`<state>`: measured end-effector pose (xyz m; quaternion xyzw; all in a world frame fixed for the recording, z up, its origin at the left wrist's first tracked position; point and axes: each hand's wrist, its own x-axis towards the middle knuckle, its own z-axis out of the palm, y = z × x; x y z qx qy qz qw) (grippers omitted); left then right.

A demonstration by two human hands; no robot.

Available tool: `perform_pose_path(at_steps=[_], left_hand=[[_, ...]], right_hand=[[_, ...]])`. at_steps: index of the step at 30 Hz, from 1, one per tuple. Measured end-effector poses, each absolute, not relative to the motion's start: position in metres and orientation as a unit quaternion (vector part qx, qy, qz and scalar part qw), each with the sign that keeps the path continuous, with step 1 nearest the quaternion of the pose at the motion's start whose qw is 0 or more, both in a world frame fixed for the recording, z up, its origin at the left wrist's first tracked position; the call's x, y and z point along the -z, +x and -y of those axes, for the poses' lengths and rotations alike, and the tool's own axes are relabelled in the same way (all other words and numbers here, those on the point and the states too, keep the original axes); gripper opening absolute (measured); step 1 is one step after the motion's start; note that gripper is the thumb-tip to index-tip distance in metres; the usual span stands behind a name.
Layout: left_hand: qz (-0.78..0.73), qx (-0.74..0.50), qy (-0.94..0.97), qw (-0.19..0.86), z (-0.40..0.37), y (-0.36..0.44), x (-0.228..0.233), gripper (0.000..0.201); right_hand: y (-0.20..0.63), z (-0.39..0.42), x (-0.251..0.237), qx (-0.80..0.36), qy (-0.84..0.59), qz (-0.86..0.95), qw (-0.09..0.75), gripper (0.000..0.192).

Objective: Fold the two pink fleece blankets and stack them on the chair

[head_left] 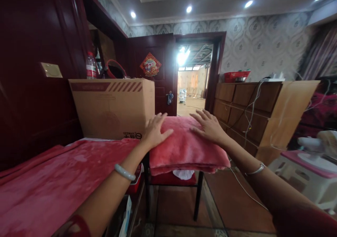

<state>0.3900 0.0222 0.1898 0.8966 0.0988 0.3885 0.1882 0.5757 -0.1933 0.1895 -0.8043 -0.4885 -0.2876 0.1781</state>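
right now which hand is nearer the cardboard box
Left. The left hand lies flat on the folded pink blanket right beside the cardboard box; the right hand rests further along the blanket, away from it.

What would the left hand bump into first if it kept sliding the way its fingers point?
The left hand lies flat on the folded red blanket, fingers pointing up and to the right. Going on, it would probably reach the right hand resting on the same blanket; depth is hard to judge.

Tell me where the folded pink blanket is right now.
The folded pink blanket lies mid-frame in the head view on a black-legged stand, just right of the cardboard box, with the left hand and right hand flat on it.
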Motion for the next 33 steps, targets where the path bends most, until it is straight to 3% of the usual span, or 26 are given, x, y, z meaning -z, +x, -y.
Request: perform_pose_path(at_steps=[2, 6, 13, 17, 26, 33], left_hand=[[-0.076, -0.313, 0.939, 0.121, -0.02, 0.384, -0.18, 0.084], [-0.093, -0.279, 0.944, 0.151, -0.033, 0.372, -0.167, 0.099], [-0.06, -0.27, 0.931, 0.238, -0.05, 0.33, -0.146, 0.095], [-0.067, -0.225, 0.938, 0.255, -0.057, 0.278, -0.123, 0.086], [-0.299, -0.166, 0.917, 0.203, -0.054, 0.056, -0.045, 0.063], [-0.517, -0.096, 0.85, 0.033, 0.007, -0.128, -0.011, 0.062]], right_hand=[[0.567, 0.19, -0.183, 0.254, -0.799, 0.523, 0.153, 0.07], [0.572, 0.187, -0.17, 0.222, -0.796, 0.532, 0.183, 0.071], [0.563, 0.186, -0.173, 0.227, -0.805, 0.513, 0.191, 0.071], [0.526, 0.181, -0.169, 0.248, -0.75, 0.589, 0.168, 0.068], [0.394, 0.15, -0.082, 0.143, -0.556, 0.807, 0.139, 0.067], [0.266, 0.097, -0.049, -0.052, -0.464, 0.878, 0.102, 0.065]])
